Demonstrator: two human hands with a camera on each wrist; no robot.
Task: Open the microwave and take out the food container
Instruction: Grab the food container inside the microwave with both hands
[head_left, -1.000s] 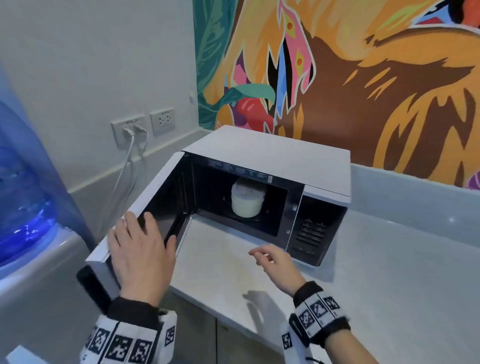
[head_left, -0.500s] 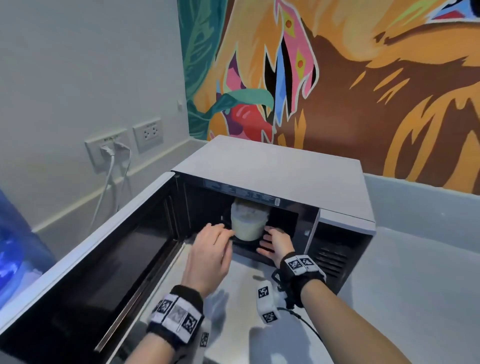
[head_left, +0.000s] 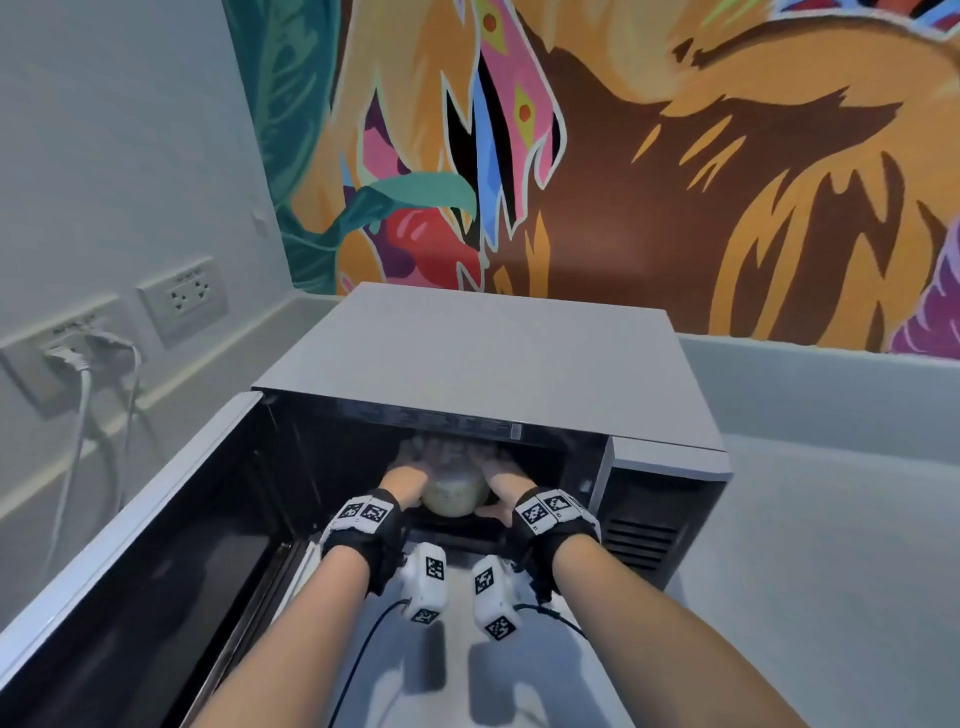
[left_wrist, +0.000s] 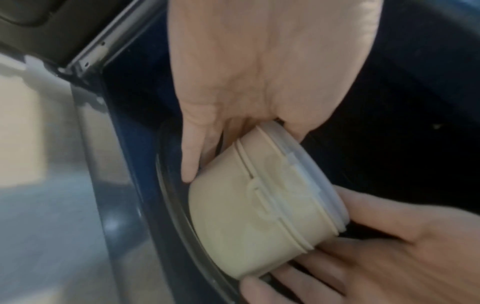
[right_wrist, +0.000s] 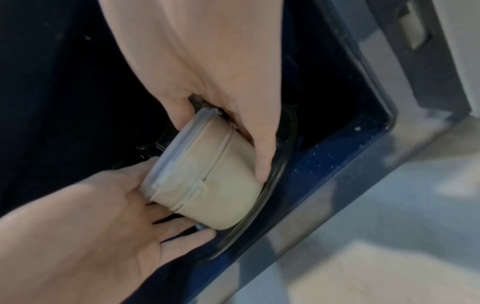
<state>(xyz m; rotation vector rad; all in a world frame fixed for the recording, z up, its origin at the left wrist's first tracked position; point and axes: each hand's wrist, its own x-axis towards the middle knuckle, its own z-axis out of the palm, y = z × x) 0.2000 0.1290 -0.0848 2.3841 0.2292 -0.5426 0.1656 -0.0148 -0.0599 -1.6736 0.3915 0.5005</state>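
The white microwave (head_left: 493, 358) stands on the counter with its door (head_left: 156, 571) swung wide open to the left. Inside, a round cream food container (head_left: 456, 499) with a clear lid sits on the glass turntable (left_wrist: 171, 205). Both hands are inside the cavity. My left hand (head_left: 410, 470) cups the container's left side, its thumb (left_wrist: 191, 160) lying on the front wall. My right hand (head_left: 501, 475) cups the right side, thumb (right_wrist: 265, 156) down the wall near the turntable (right_wrist: 280, 164). The container (right_wrist: 207, 185) rests on the glass; the fingers behind it are hidden.
The open door blocks the left side. The microwave's control panel (head_left: 654, 519) is right of the cavity. Grey counter (head_left: 831, 571) stretches to the right and in front. Wall sockets with plugged cables (head_left: 78, 364) are at the left; a painted wall is behind.
The left hand left the door and the right hand left the counter front. Both have reached into the cavity and closed round the container. The camera has moved closer.
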